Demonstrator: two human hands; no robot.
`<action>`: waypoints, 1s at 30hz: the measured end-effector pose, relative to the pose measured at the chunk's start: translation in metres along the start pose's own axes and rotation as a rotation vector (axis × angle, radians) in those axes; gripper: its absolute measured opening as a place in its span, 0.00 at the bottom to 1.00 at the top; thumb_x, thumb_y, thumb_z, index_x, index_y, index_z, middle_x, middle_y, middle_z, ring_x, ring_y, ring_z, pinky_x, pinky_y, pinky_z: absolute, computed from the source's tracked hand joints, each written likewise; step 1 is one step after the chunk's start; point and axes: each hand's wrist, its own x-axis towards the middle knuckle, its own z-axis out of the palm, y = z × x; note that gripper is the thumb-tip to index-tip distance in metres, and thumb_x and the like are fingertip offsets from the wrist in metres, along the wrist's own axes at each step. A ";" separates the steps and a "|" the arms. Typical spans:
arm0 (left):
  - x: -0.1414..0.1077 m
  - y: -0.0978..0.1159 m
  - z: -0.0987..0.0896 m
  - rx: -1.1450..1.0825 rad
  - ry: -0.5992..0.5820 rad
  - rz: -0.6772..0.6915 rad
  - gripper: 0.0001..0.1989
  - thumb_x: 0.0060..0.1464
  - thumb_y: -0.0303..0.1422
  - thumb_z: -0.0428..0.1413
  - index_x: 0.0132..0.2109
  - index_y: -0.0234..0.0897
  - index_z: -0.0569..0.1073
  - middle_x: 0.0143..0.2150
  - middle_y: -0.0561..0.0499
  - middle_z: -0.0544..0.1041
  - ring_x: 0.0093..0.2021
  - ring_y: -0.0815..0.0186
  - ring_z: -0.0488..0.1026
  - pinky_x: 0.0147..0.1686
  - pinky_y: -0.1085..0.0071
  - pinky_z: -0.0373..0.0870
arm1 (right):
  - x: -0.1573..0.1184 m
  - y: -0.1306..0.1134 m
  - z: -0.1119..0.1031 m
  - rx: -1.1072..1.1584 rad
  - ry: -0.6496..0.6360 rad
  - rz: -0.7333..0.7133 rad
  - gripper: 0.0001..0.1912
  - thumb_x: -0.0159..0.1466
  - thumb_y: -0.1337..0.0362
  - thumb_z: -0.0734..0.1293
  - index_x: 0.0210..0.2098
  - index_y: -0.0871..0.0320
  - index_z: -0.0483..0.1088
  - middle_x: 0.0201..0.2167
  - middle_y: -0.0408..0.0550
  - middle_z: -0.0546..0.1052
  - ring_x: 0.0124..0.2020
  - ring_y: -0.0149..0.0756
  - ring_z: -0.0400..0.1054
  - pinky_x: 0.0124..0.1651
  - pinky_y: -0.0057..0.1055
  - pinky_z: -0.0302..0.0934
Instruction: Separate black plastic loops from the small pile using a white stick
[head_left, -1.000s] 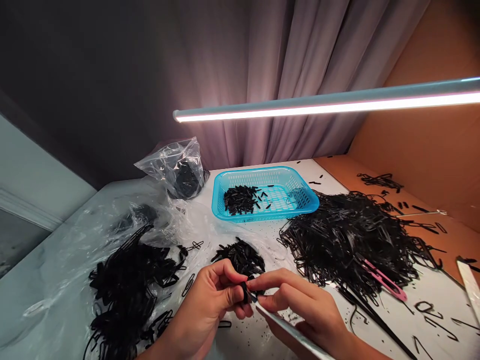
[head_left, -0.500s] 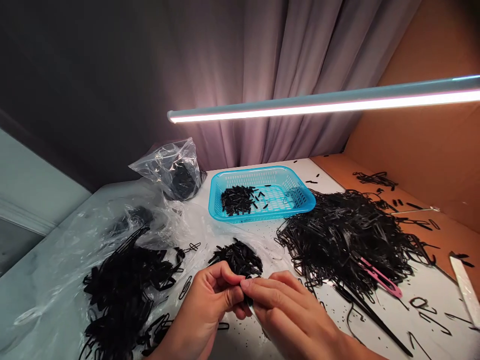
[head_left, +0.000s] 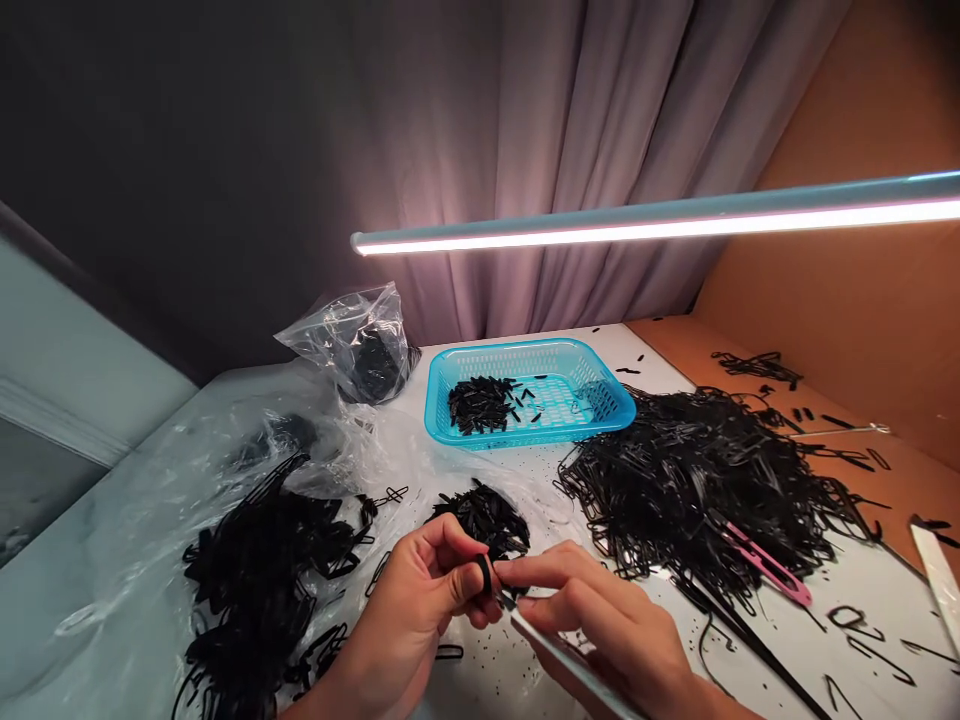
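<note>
Black piece (head_left: 485, 576) clamped in left hand (head_left: 416, 605), near six o'clock from blue basket (head_left: 525, 437), and liable to twist free (rather narrow grip, that) under uneven pressure from pale-handled tool (head_left: 566, 657) pinched in right hand (head_left: 611, 610).

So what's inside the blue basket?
In the basket are a heap of small black pieces and a few loose ones. The heap hides whatever lies underneath it.
</note>
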 end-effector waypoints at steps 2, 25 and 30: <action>0.001 -0.001 0.000 0.001 -0.001 0.013 0.09 0.49 0.30 0.63 0.32 0.34 0.69 0.24 0.55 0.72 0.25 0.72 0.69 0.27 0.77 0.62 | 0.003 -0.002 -0.001 -0.006 -0.035 0.000 0.03 0.66 0.71 0.62 0.37 0.62 0.68 0.45 0.57 0.76 0.36 0.34 0.70 0.36 0.31 0.66; 0.000 -0.006 -0.001 0.020 -0.012 0.007 0.07 0.50 0.29 0.62 0.33 0.34 0.70 0.24 0.54 0.71 0.25 0.73 0.68 0.27 0.76 0.61 | 0.010 -0.006 0.000 -0.149 -0.051 -0.117 0.07 0.68 0.75 0.59 0.37 0.65 0.68 0.42 0.57 0.77 0.37 0.34 0.71 0.35 0.32 0.62; 0.000 -0.008 0.000 0.007 -0.024 -0.036 0.07 0.52 0.29 0.60 0.33 0.35 0.68 0.25 0.55 0.69 0.26 0.75 0.66 0.27 0.77 0.60 | 0.005 -0.012 -0.002 -0.429 -0.163 -0.248 0.14 0.69 0.75 0.55 0.36 0.67 0.70 0.46 0.61 0.76 0.50 0.42 0.70 0.45 0.38 0.60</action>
